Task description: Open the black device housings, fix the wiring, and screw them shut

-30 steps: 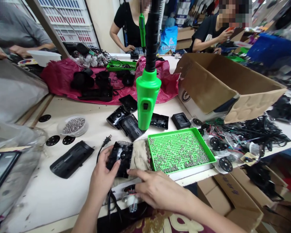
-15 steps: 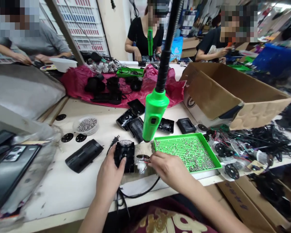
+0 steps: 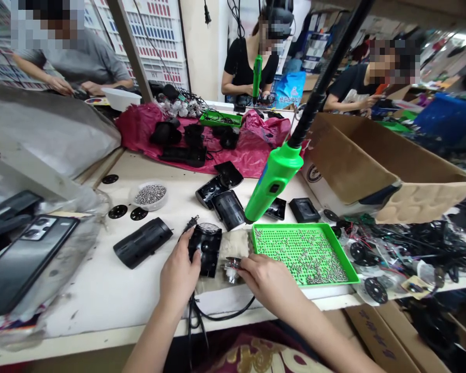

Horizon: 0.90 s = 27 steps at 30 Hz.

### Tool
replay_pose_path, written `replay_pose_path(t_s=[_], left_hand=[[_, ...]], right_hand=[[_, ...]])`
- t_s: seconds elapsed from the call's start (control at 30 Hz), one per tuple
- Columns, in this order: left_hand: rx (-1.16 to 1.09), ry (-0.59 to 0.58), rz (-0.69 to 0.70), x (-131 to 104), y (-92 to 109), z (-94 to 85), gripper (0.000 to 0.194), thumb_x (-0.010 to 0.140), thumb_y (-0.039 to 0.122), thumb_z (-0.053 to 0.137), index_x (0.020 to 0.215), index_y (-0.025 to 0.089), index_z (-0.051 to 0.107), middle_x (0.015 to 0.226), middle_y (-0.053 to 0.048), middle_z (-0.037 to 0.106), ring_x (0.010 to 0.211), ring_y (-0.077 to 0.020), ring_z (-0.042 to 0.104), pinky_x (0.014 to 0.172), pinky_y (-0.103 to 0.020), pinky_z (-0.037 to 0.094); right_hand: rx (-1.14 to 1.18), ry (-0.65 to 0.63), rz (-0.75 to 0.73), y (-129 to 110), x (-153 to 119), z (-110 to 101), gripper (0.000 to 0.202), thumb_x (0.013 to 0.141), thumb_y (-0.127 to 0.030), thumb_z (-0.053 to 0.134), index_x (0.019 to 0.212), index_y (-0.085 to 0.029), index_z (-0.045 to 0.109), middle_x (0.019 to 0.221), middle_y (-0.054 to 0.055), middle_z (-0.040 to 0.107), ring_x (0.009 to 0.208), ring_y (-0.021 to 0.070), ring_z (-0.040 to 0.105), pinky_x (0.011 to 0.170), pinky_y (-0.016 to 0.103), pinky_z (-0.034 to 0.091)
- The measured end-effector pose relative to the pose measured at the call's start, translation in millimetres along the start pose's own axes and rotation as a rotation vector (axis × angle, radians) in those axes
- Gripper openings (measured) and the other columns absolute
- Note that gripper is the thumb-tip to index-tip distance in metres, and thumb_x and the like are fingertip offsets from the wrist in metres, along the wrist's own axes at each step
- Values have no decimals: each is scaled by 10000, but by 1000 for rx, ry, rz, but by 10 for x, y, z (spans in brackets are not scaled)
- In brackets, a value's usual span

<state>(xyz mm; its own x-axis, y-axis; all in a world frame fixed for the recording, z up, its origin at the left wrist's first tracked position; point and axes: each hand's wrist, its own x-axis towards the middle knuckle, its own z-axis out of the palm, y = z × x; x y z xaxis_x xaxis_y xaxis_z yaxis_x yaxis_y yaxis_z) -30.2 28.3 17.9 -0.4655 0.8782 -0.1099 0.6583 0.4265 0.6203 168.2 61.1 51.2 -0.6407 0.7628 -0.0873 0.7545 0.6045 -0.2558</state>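
Swinging further off vertical than half a second ago, the hanging green screwdriver [image 3: 274,181] now slants toward the upper right, its smooth plastic body ending in a black ribbed cable. Below centre, the left hand [image 3: 177,273] presses its thumb and fingers against the near side of a black housing [image 3: 205,247], a glossy moulded plastic shell with a round recess, lying flat on a beige cloth pad [image 3: 235,243]. Just right of it, the right hand [image 3: 266,277] pinches a small motor part [image 3: 231,267], a pale cylinder under a dark flat disc, touching the housing's right edge. A thin black cord [image 3: 217,313] loops over the table edge below both hands. Right of centre sits the green tray [image 3: 264,248], a perforated rectangular plastic grid strewn with small shiny metal screws. At left centre a rounded matte black cover [image 3: 143,249] lies on the pale worn tabletop [image 3: 112,295], and behind it a clear round dish of screws [image 3: 150,195].
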Motion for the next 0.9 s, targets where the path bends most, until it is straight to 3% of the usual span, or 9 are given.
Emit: replay_pose_path(t_s=[0.47,0.7,0.77,0.9], left_hand=[[-18,11,6,20,9,-1,508,870,120,470,1373,189,485,1354,-98,603,1168,-315,609,954,-454,486],[-113,16,76,8,-115,56,511,891,197,436,1402,189,445,1426,-96,540,1297,-251,513,1064,-423,421],[-242,52,68,-3,-175,56,508,891,249,463,1396,197,457,1418,-96,548,1296,-238,515,1090,-416,397],[-736,264,-50,-14,-268,-62,569,841,368,588,1374,198,483,1410,-108,552,1312,-253,496,1124,-418,346]], right_hand=[[17,41,13,-7,-37,52,95,923,-203,594,841,-187,640,785,18,684,769,214,664,586,301,348],[43,80,-10,18,-49,87,112,916,-201,570,831,-190,642,766,17,683,749,209,662,577,292,368],[42,104,-32,35,-56,97,116,913,-201,567,820,-191,635,754,13,677,725,205,658,578,293,380],[71,219,-132,74,-50,112,213,962,-215,480,792,-197,607,726,13,646,656,185,621,594,292,405]])
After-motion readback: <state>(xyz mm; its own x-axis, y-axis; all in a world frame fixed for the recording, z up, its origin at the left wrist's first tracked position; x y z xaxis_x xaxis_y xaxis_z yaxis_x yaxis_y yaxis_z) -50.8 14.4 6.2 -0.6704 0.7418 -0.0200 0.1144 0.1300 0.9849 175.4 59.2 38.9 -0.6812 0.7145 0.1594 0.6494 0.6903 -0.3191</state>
